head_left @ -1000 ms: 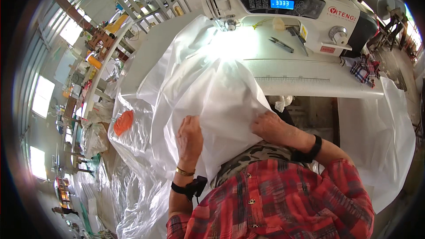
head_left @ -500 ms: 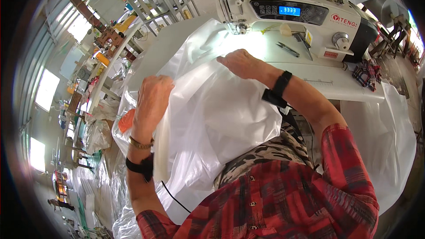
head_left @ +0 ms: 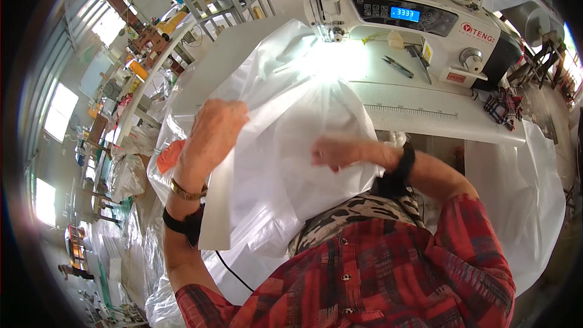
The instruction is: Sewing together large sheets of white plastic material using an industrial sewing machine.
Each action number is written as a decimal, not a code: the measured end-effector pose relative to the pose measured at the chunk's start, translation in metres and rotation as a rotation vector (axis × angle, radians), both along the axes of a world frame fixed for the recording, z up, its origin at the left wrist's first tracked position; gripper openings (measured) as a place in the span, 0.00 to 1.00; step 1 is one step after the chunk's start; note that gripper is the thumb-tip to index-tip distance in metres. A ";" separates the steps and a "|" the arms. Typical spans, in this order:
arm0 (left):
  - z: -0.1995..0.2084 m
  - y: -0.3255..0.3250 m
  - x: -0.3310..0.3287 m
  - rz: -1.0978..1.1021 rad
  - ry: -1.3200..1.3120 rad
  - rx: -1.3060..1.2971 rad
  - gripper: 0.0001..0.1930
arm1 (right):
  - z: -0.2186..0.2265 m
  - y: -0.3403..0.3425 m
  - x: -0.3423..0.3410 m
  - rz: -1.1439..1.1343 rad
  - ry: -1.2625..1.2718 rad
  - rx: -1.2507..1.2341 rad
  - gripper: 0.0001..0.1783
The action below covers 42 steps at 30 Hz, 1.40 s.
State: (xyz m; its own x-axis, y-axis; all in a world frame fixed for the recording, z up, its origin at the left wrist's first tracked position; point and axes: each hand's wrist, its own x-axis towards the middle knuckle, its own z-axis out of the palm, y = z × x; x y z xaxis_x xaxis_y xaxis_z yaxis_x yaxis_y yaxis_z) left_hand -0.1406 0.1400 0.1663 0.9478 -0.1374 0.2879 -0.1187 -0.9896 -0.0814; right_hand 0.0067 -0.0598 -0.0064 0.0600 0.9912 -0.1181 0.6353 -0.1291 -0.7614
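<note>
A large translucent white plastic sheet (head_left: 285,152) spreads from under the lit needle area of a white sewing machine (head_left: 486,39) down over my lap. My left hand (head_left: 217,130) is closed, gripping the sheet's folded edge left of the machine head. Below that hand hangs a flat whitish strip (head_left: 217,212), partly behind my wrist. My right hand (head_left: 339,153) is over the middle of the sheet, below the machine bed's front edge. Motion blurs its fingers, so whether it pinches any plastic cannot be made out.
Black thread snips (head_left: 398,67) and another dark tool (head_left: 419,64) lie on the machine table (head_left: 413,109). A checked cloth (head_left: 504,108) sits at its right end. More plastic sheeting (head_left: 510,194) hangs at right. An orange piece (head_left: 171,157) shows beside my left wrist.
My right hand has come away from the sheet near the needle, down toward my lap. My left hand keeps its grip, raised slightly. More of the hanging strip shows.
</note>
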 end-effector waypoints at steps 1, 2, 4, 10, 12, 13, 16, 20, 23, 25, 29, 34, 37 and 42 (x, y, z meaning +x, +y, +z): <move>-0.006 -0.007 -0.002 -0.007 0.002 -0.004 0.07 | -0.020 -0.009 -0.011 0.141 -0.087 0.104 0.15; -0.014 -0.013 -0.009 -0.001 0.107 -0.183 0.08 | -0.016 -0.017 -0.034 0.143 -0.117 0.151 0.16; -0.035 -0.023 -0.017 0.003 0.220 -0.369 0.09 | 0.006 -0.031 -0.066 0.141 -0.139 0.191 0.16; -0.091 -0.036 -0.028 -0.086 0.285 -0.769 0.11 | 0.017 -0.043 -0.081 -0.138 -0.174 0.254 0.18; -0.090 -0.035 -0.029 -0.024 0.254 -0.772 0.12 | 0.009 -0.047 -0.074 -0.505 0.076 0.209 0.21; -0.089 -0.035 -0.031 -0.014 0.252 -0.775 0.12 | 0.001 -0.047 -0.069 -0.496 0.079 0.207 0.21; -0.089 -0.038 -0.031 0.016 0.266 -0.751 0.12 | -0.021 -0.047 -0.060 -0.805 0.442 0.243 0.22; -0.098 -0.039 -0.031 0.034 0.263 -0.768 0.12 | -0.014 -0.025 -0.079 -0.936 0.757 0.144 0.24; -0.101 -0.034 -0.027 0.021 0.227 -0.776 0.12 | -0.015 -0.015 -0.084 -0.781 0.722 0.139 0.27; -0.101 -0.030 -0.027 0.035 0.208 -0.779 0.11 | -0.023 -0.012 -0.087 -0.695 0.134 0.219 0.30; -0.099 -0.021 -0.029 0.031 0.162 -0.818 0.09 | -0.016 -0.017 -0.070 -0.606 -0.113 0.445 0.30; -0.089 -0.022 -0.028 0.013 0.119 -0.824 0.09 | -0.013 -0.008 -0.030 -0.371 -0.537 0.161 0.20; -0.090 -0.023 -0.026 0.038 0.165 -0.822 0.08 | -0.031 -0.008 -0.032 -0.209 -0.419 0.115 0.13; -0.100 -0.022 -0.030 0.022 0.181 -0.799 0.09 | -0.031 -0.018 -0.059 -0.170 -0.212 0.159 0.09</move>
State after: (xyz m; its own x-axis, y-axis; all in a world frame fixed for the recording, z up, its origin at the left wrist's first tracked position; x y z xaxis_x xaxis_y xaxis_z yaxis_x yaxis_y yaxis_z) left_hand -0.1709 0.1180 0.0662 0.9890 0.0633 0.1335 -0.0426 -0.7431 0.6678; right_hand -0.0519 -0.0775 -0.0371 0.2329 0.9700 0.0699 0.7614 -0.1371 -0.6336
